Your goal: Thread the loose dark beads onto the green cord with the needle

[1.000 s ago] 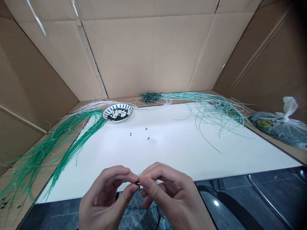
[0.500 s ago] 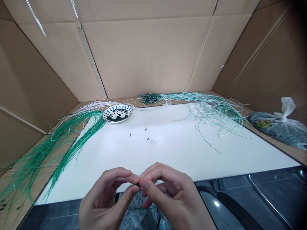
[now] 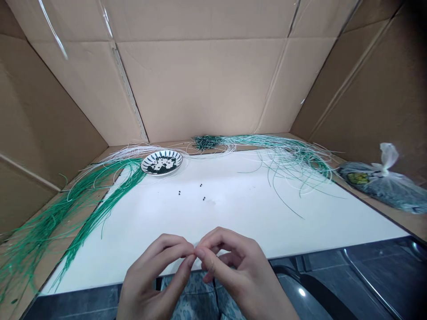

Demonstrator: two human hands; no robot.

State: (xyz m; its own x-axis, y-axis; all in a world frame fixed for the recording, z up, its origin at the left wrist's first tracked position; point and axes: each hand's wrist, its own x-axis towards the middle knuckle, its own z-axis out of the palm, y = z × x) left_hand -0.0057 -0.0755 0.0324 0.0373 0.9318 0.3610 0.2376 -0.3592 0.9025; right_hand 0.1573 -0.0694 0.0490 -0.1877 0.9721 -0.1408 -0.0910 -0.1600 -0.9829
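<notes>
My left hand (image 3: 158, 271) and my right hand (image 3: 235, 266) meet in front of me at the table's near edge. Thumb and forefinger of each are pinched, and the fingertips of both touch. Whatever lies between them is hidden by the fingers. Beyond the hands, several tiny dark beads (image 3: 204, 198) lie scattered on the white tabletop (image 3: 233, 213). Farther back on the left stands a white dish (image 3: 143, 165) with dark stripes round its rim, holding many small dark beads (image 3: 163, 169).
Green strands (image 3: 86, 222) spread along the left side, with white strands (image 3: 125, 151) behind them. At the back lies a bundle of green and white strands (image 3: 267, 141) with a dark green clump (image 3: 205, 142). A knotted plastic bag (image 3: 383, 178) sits right. Cardboard walls (image 3: 207, 84) enclose the table.
A small dark thing showed between the fingertips before; now it is out of sight. My left hand has turned slightly and moved right. The view has shifted a little.
</notes>
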